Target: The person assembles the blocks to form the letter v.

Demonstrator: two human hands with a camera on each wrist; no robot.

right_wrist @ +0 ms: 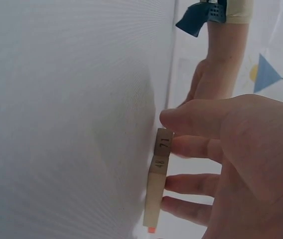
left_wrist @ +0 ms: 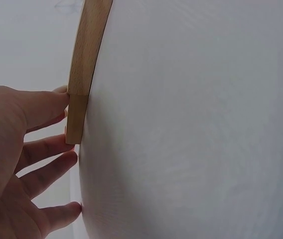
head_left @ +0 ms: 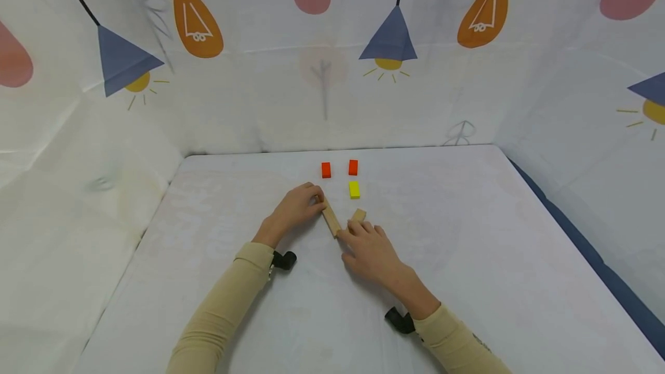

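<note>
Two plain wooden blocks lie on the white table with their near ends together in a V: a left block (head_left: 331,220) and a right block (head_left: 359,214). My left hand (head_left: 298,206) pinches the far end of the left block between thumb and fingers. Fairly straight fingers of my right hand (head_left: 372,251) touch the blocks around the joint and partly cover the right one; its thumb is off to the near side. In the right wrist view the end faces, "71" (right_wrist: 164,142) and "48" (right_wrist: 159,163), sit side by side.
Beyond the wooden blocks stands a yellow block (head_left: 354,190), with a red block (head_left: 353,167) behind it and another red block (head_left: 326,170) to its left. White sheeting (head_left: 249,97) printed with lamps and bulbs rises at the table's back and sides.
</note>
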